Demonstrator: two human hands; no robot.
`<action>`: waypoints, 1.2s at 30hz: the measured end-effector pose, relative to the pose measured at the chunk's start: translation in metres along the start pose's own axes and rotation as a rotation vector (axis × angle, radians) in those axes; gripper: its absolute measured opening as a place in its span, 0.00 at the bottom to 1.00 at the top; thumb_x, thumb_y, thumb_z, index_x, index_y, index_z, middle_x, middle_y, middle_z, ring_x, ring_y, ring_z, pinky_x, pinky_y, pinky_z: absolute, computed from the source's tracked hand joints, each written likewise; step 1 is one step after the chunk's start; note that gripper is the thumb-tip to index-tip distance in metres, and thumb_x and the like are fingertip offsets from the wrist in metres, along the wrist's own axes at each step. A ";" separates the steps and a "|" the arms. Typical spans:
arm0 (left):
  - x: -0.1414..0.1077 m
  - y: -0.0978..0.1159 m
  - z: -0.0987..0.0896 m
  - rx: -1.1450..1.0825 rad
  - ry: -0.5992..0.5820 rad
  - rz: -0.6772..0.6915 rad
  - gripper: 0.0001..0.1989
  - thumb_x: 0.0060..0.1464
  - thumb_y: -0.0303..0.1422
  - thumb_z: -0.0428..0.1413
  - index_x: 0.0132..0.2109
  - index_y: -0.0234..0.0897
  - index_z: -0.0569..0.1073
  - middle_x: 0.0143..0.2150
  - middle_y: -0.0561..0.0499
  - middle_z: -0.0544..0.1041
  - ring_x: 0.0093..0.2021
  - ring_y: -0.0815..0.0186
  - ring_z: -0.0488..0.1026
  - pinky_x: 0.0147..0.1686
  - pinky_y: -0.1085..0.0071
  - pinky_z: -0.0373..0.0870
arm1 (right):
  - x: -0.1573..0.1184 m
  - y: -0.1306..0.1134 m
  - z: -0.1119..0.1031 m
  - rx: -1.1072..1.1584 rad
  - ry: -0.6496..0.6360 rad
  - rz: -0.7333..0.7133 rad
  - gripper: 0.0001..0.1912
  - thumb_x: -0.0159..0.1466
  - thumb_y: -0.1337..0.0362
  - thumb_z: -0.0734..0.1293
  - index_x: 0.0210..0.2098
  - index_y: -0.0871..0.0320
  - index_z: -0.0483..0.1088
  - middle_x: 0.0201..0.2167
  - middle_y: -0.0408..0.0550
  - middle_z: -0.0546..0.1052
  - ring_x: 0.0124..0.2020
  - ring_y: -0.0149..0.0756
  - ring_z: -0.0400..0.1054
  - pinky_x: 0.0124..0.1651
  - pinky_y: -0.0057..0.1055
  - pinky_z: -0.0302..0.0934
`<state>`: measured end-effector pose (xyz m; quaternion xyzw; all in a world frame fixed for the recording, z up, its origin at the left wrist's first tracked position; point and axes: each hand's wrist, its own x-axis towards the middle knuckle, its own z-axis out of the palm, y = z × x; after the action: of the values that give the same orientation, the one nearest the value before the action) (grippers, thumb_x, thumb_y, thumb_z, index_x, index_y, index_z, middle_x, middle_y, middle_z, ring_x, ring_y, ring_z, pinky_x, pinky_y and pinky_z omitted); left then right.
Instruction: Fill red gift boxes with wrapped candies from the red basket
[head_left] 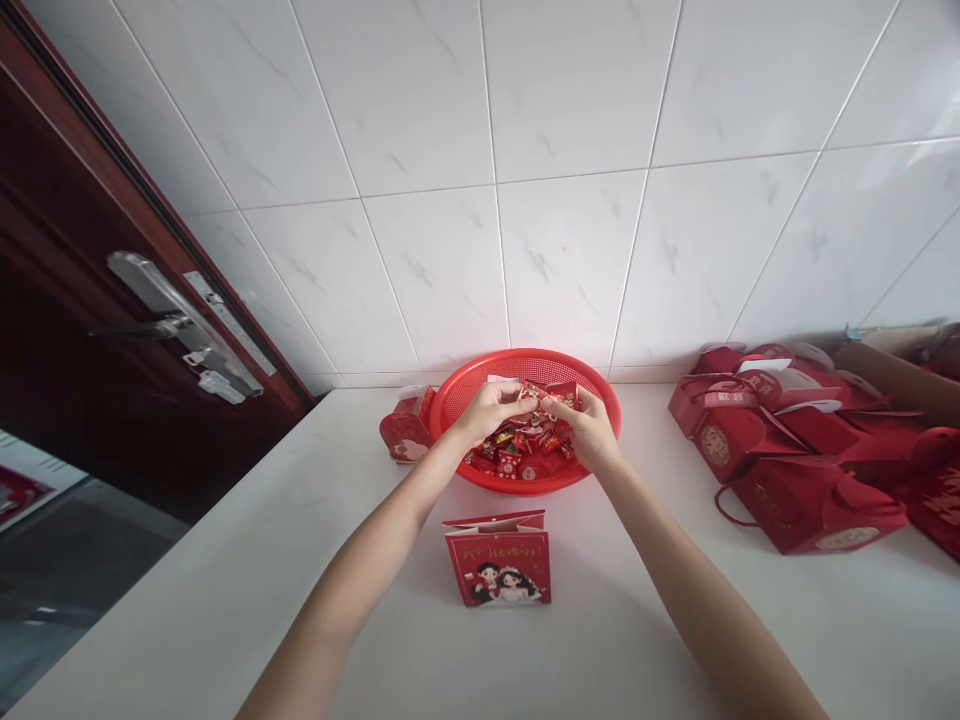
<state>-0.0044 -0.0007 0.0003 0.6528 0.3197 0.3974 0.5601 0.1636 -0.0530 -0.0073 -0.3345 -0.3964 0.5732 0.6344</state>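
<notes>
A red plastic basket [517,486] holds many small wrapped candies [510,462], mostly in red wrappers. Over it, my left hand [491,408] and my right hand [589,425] come close together, fingers closed on a small wrapped candy [536,398] between them. Its exact shape is partly hidden by my fingers. In front of the basket, between my forearms, a red paper gift bag [501,565] stands upright with its top open. A cartoon bride and groom are printed on its front.
A small red box [406,428] stands against the basket's left side. Several red gift boxes [795,450] are heaped at the right, beside a brown cardboard box [896,380]. White wall tiles [570,270] rise behind the white table [300,560]. A dark door [97,270] is at the left.
</notes>
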 end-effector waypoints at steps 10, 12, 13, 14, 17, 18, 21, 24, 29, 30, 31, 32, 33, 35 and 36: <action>-0.004 0.001 0.002 -0.046 0.035 0.014 0.19 0.45 0.42 0.70 0.41 0.33 0.82 0.37 0.49 0.79 0.37 0.64 0.76 0.41 0.68 0.72 | 0.002 0.002 -0.002 -0.018 -0.002 -0.019 0.21 0.44 0.56 0.81 0.32 0.56 0.74 0.26 0.42 0.79 0.27 0.38 0.73 0.32 0.36 0.71; -0.005 0.002 0.002 -0.060 0.058 0.041 0.19 0.45 0.42 0.70 0.41 0.33 0.82 0.37 0.50 0.79 0.37 0.64 0.76 0.41 0.68 0.72 | 0.002 0.001 -0.002 -0.042 -0.002 -0.023 0.21 0.43 0.57 0.82 0.32 0.55 0.73 0.25 0.42 0.78 0.27 0.38 0.72 0.32 0.36 0.71; -0.005 0.002 0.003 -0.069 0.069 0.046 0.19 0.45 0.42 0.70 0.40 0.33 0.82 0.37 0.50 0.79 0.37 0.64 0.76 0.41 0.68 0.72 | 0.002 0.001 -0.002 -0.053 -0.005 -0.026 0.21 0.43 0.58 0.82 0.31 0.55 0.73 0.24 0.42 0.78 0.26 0.38 0.72 0.33 0.36 0.71; -0.005 0.003 0.003 -0.078 0.077 0.044 0.18 0.45 0.41 0.70 0.40 0.33 0.82 0.36 0.50 0.79 0.37 0.64 0.75 0.40 0.68 0.72 | 0.001 0.000 -0.002 -0.061 -0.007 -0.028 0.20 0.43 0.58 0.81 0.31 0.55 0.73 0.24 0.42 0.78 0.26 0.38 0.72 0.33 0.36 0.71; -0.005 0.002 0.002 -0.102 0.083 0.013 0.18 0.44 0.42 0.70 0.37 0.33 0.81 0.34 0.52 0.77 0.35 0.66 0.74 0.39 0.68 0.72 | 0.000 -0.001 -0.002 -0.060 -0.005 -0.028 0.20 0.44 0.58 0.81 0.31 0.55 0.73 0.24 0.42 0.78 0.27 0.38 0.73 0.33 0.36 0.71; -0.005 0.002 0.002 -0.106 0.087 0.010 0.18 0.44 0.43 0.70 0.36 0.33 0.81 0.34 0.52 0.76 0.34 0.67 0.74 0.39 0.68 0.72 | 0.000 -0.001 -0.002 -0.055 -0.005 -0.025 0.20 0.44 0.58 0.81 0.32 0.55 0.73 0.24 0.42 0.78 0.27 0.38 0.73 0.34 0.36 0.71; -0.005 0.001 0.001 -0.113 0.089 0.015 0.18 0.44 0.43 0.71 0.36 0.33 0.81 0.34 0.53 0.76 0.33 0.68 0.73 0.37 0.70 0.72 | -0.001 -0.001 -0.002 -0.038 -0.016 -0.020 0.22 0.43 0.59 0.81 0.34 0.54 0.74 0.25 0.41 0.79 0.27 0.38 0.72 0.34 0.36 0.71; -0.005 0.000 0.000 -0.111 0.085 0.016 0.18 0.44 0.42 0.71 0.38 0.34 0.82 0.35 0.52 0.76 0.33 0.68 0.73 0.36 0.70 0.71 | 0.000 0.000 -0.003 -0.031 -0.024 -0.013 0.23 0.42 0.59 0.81 0.35 0.54 0.74 0.26 0.41 0.79 0.27 0.38 0.72 0.34 0.36 0.71; -0.006 0.002 0.002 -0.073 0.055 0.054 0.19 0.46 0.42 0.69 0.42 0.36 0.82 0.40 0.49 0.80 0.39 0.64 0.76 0.43 0.67 0.73 | 0.002 0.001 -0.002 -0.024 -0.010 -0.040 0.21 0.44 0.57 0.80 0.34 0.55 0.74 0.22 0.39 0.75 0.25 0.36 0.69 0.33 0.34 0.69; -0.007 0.003 0.002 -0.062 0.045 0.060 0.19 0.46 0.42 0.69 0.42 0.36 0.82 0.41 0.49 0.80 0.40 0.63 0.76 0.44 0.67 0.73 | 0.002 0.001 -0.002 -0.025 -0.005 -0.045 0.21 0.44 0.56 0.80 0.34 0.55 0.74 0.21 0.39 0.75 0.25 0.36 0.69 0.33 0.34 0.68; -0.007 0.004 0.003 -0.052 0.035 0.063 0.19 0.46 0.43 0.69 0.42 0.36 0.82 0.43 0.48 0.80 0.41 0.63 0.76 0.45 0.66 0.73 | 0.002 0.000 -0.002 -0.027 0.000 -0.049 0.21 0.45 0.56 0.80 0.34 0.54 0.74 0.21 0.39 0.74 0.25 0.35 0.69 0.33 0.34 0.68; -0.008 0.004 0.004 -0.044 0.026 0.062 0.18 0.46 0.43 0.69 0.42 0.37 0.82 0.43 0.48 0.80 0.41 0.63 0.76 0.45 0.66 0.73 | 0.001 0.000 -0.002 -0.030 0.004 -0.052 0.21 0.44 0.56 0.81 0.34 0.54 0.74 0.21 0.38 0.74 0.25 0.35 0.68 0.33 0.34 0.68; -0.008 0.005 0.004 -0.038 0.018 0.059 0.18 0.46 0.43 0.69 0.42 0.37 0.82 0.44 0.48 0.80 0.41 0.63 0.76 0.45 0.66 0.74 | 0.001 -0.001 -0.002 -0.035 0.008 -0.056 0.21 0.44 0.56 0.81 0.34 0.54 0.74 0.22 0.38 0.74 0.25 0.35 0.68 0.34 0.34 0.68; -0.009 0.004 0.004 -0.012 0.022 0.058 0.18 0.46 0.44 0.69 0.42 0.37 0.82 0.44 0.48 0.79 0.42 0.62 0.76 0.46 0.64 0.73 | 0.000 -0.002 -0.002 -0.047 0.013 -0.059 0.22 0.43 0.56 0.82 0.34 0.54 0.74 0.22 0.38 0.75 0.24 0.34 0.68 0.33 0.34 0.68; -0.009 0.004 0.004 0.014 0.033 0.059 0.18 0.46 0.44 0.69 0.42 0.37 0.83 0.44 0.48 0.79 0.42 0.61 0.76 0.46 0.64 0.73 | -0.001 -0.002 -0.002 -0.053 0.009 -0.054 0.22 0.43 0.56 0.82 0.34 0.54 0.74 0.23 0.39 0.76 0.25 0.35 0.69 0.33 0.34 0.69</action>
<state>-0.0054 -0.0107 0.0024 0.6592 0.3124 0.4224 0.5380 0.1661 -0.0540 -0.0063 -0.3430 -0.4175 0.5435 0.6424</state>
